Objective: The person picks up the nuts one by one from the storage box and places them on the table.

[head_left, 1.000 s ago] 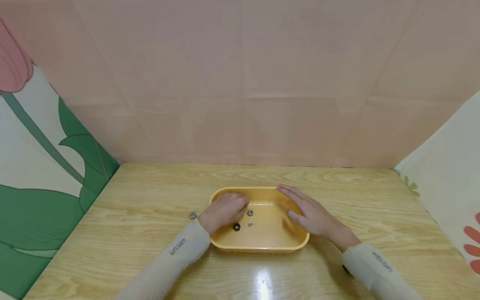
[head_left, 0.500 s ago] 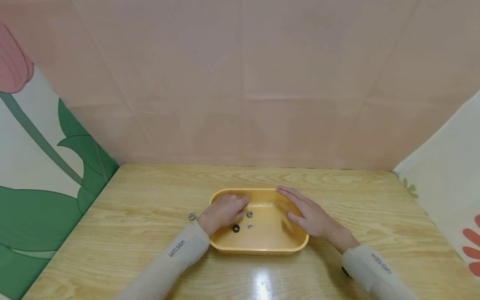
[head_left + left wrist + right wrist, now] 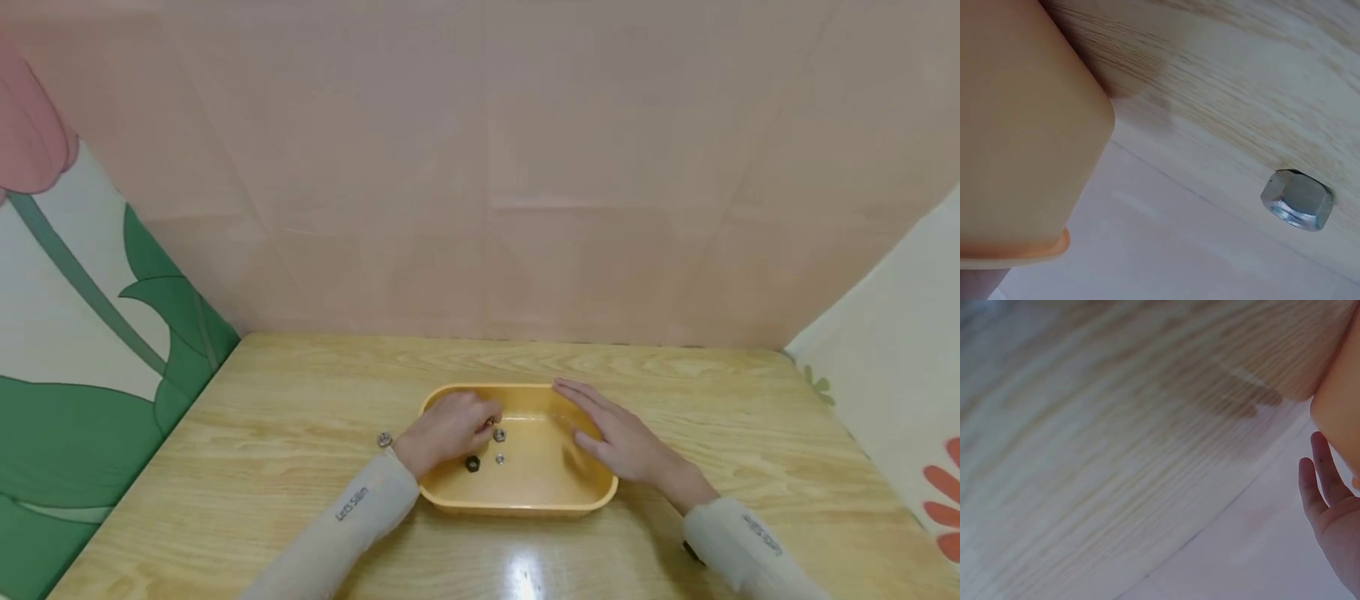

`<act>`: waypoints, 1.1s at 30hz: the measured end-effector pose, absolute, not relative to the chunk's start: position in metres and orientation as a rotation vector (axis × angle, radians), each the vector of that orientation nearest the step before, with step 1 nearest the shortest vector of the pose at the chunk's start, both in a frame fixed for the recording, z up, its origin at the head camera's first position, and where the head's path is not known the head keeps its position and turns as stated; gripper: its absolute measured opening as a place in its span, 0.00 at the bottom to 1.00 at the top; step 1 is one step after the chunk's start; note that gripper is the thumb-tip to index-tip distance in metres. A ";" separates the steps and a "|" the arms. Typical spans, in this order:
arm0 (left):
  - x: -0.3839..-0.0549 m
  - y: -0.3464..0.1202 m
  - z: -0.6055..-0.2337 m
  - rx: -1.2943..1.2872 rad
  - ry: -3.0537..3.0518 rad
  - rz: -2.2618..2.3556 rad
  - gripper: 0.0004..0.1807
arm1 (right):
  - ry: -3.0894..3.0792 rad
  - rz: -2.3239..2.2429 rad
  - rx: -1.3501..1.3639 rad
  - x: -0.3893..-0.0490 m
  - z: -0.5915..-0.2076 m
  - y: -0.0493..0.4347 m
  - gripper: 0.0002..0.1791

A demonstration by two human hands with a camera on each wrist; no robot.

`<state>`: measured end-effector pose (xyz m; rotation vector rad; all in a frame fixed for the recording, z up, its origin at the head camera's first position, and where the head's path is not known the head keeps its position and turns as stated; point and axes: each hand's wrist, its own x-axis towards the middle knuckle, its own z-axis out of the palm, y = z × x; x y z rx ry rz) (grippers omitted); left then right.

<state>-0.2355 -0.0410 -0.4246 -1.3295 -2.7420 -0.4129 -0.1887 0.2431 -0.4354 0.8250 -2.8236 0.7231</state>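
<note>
The left hand (image 3: pixel 447 427) lies over the left rim of the yellow tray (image 3: pixel 517 507), seemingly pinching a partly hidden metal piece (image 3: pixel 490 422) beside a silver nut (image 3: pixel 500 435). The right hand (image 3: pixel 618 437), fingers straight, lines the right rim, open floor between; a lone nut (image 3: pixel 385 439) sits outside the left edge.

Passage: tray (image 3: pixel 551 483) near-right | obstacles: nuts (image 3: pixel 472 464) mid-left, hands (image 3: pixel 447 427) (image 3: pixel 628 440) both sides
</note>
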 end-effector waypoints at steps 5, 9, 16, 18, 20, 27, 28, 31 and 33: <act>-0.234 -0.041 -0.422 -1.326 -2.746 -0.408 0.04 | -2.836 0.721 0.809 -0.189 -0.435 0.243 0.37; -0.232 -0.044 -0.421 -1.312 -2.730 -0.384 0.04 | -2.843 0.726 0.799 -0.188 -0.435 0.242 0.38; -0.227 -0.050 -0.414 -1.265 -2.762 -0.397 0.05 | -2.861 0.737 0.769 -0.187 -0.434 0.242 0.38; -0.227 -0.052 -0.413 -1.249 -2.773 -0.404 0.05 | -2.863 0.735 0.765 -0.187 -0.434 0.241 0.39; -0.226 -0.054 -0.413 -1.239 -2.773 -0.416 0.05 | -2.869 0.733 0.759 -0.187 -0.434 0.241 0.39; -0.225 -0.064 -0.410 -1.227 -2.708 -0.468 0.05 | -2.890 0.724 0.748 -0.187 -0.434 0.240 0.41; -0.224 -0.065 -0.409 -1.225 -2.696 -0.477 0.05 | -2.890 0.726 0.749 -0.187 -0.434 0.240 0.41; -0.224 -0.069 -0.408 -1.214 -2.664 -0.494 0.04 | -2.888 0.728 0.748 -0.187 -0.433 0.240 0.41; -0.224 -0.072 -0.406 -1.191 -2.660 -0.498 0.05 | -2.887 0.723 0.747 -0.187 -0.433 0.240 0.41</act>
